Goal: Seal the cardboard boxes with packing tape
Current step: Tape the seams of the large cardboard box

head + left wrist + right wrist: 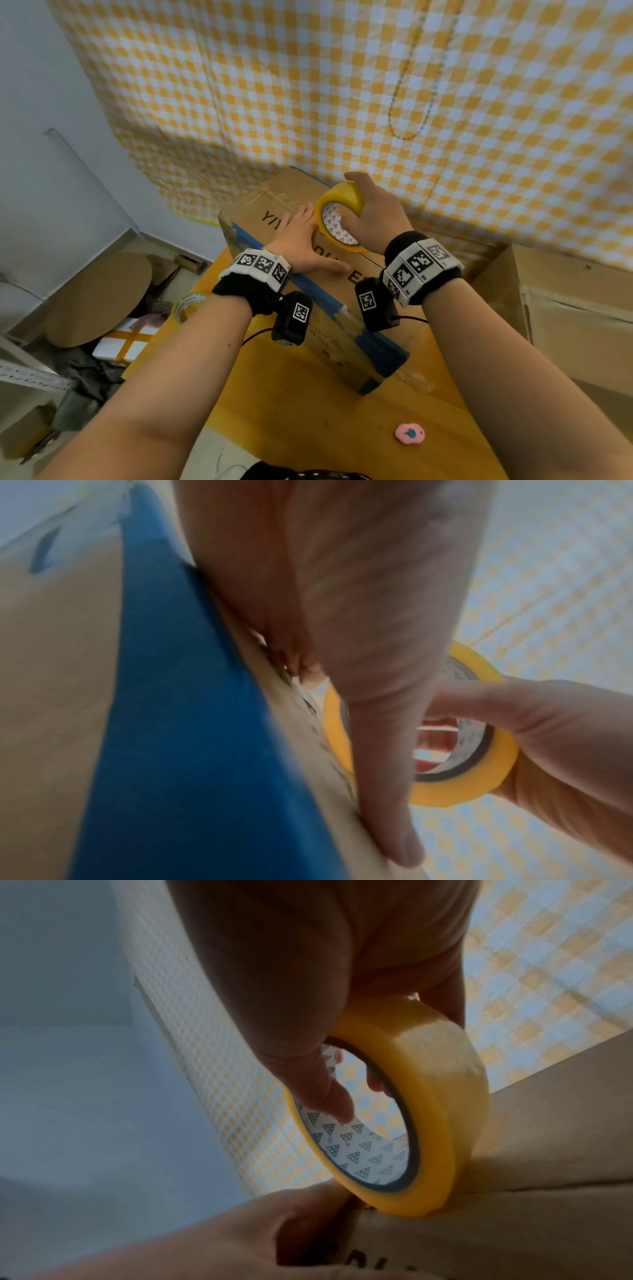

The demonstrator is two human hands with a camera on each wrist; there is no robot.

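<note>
A brown cardboard box (284, 195) with black lettering and a blue stripe along its near edge (178, 696) stands on the yellow table (308, 411). My left hand (301, 236) lies flat on the box top, fingers straight, pressing the flaps beside the centre seam (534, 1185). My right hand (373, 212) grips a yellow roll of packing tape (339, 216), thumb inside its core and fingers over the top. The tape roll (411, 1123) stands on edge on the seam. In the left wrist view the tape roll (479, 777) shows behind my left thumb.
A second roll of clear tape (186, 305) sits at the table's left edge. A pink round object (409, 434) lies near the front. Another cardboard box (565, 308) stands to the right. A yellow checked curtain (342, 85) hangs behind. Clutter and a round cardboard disc (99, 298) lie on the floor left.
</note>
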